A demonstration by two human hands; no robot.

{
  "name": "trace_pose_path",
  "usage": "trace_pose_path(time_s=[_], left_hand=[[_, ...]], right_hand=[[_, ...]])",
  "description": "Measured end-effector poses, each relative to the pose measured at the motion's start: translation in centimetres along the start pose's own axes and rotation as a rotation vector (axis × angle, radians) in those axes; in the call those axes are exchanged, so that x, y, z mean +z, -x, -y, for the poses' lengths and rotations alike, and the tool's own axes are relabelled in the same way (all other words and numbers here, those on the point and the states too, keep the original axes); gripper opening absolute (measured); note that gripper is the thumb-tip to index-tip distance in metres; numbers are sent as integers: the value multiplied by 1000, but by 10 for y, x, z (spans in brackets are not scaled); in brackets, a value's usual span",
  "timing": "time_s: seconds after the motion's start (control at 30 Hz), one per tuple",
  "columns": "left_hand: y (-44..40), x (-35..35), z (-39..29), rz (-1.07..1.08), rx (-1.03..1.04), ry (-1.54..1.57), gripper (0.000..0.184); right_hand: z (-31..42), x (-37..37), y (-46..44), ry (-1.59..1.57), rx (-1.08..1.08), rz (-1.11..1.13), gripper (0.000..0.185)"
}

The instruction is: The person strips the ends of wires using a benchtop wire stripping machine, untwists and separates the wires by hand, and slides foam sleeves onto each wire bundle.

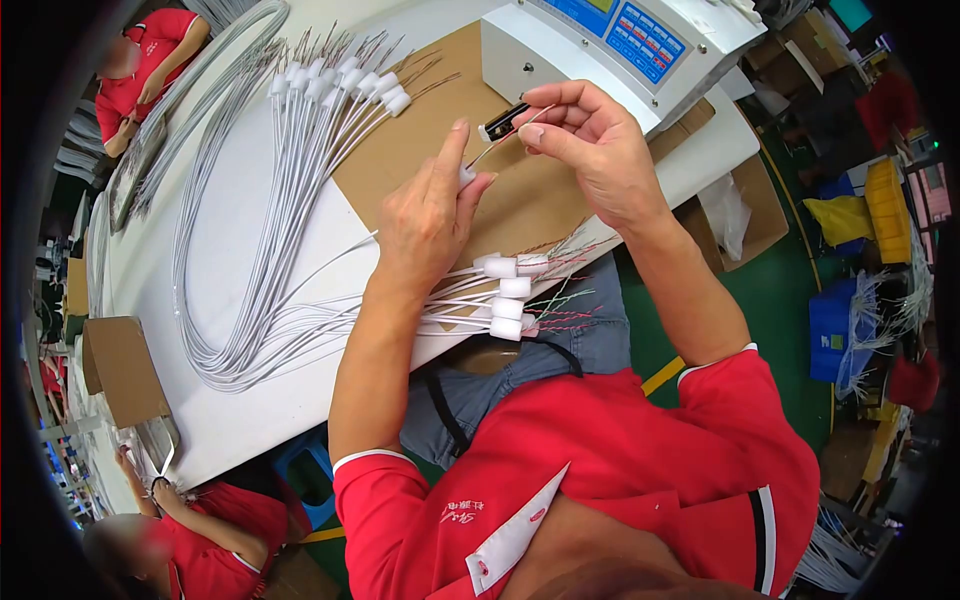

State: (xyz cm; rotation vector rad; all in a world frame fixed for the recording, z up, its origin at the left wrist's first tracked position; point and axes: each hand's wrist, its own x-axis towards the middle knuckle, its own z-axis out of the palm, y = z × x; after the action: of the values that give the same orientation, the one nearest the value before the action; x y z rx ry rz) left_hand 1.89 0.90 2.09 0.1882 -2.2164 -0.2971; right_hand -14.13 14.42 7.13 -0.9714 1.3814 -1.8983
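Got big loop of white cables (285, 200) draped on tabletop (215, 430), well left of machine (610, 60). Clamping small white sleeve (466, 177) in left grip (422, 213), near machine. Also got cable ends (515, 288) piled farther out from machine. Pinching thin wires (492, 150) from that sleeve in right grip (605, 150), closer up to machine.

1. I'm in a factory workshop.
2. Bundled white cables (283, 150) lie across my long worktable (250, 420).
3. A machine (570, 72) with a blue keypad (645, 42) stands on it.
4. One co-worker (152, 55) and another (232, 522) wear red shirts like mine.
5. Yellow lines (662, 376) cross the green floor (652, 330); a blue bin (829, 335) and a yellow bin (886, 210) are to my right.
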Motion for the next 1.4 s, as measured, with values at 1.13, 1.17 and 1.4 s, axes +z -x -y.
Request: trace_pose_path(time_s=[1.13, 1.17, 1.4], left_hand=[[1, -1, -1, -41, -38, 199, 32], [2, -1, -2, -21, -77, 225, 30], [3, 2, 0, -38, -65, 187, 22]], right_hand=[[-13, 14, -13, 136, -68, -72, 44], [-12, 15, -13, 146, -70, -72, 44], [-17, 13, -16, 242, -72, -75, 42]])
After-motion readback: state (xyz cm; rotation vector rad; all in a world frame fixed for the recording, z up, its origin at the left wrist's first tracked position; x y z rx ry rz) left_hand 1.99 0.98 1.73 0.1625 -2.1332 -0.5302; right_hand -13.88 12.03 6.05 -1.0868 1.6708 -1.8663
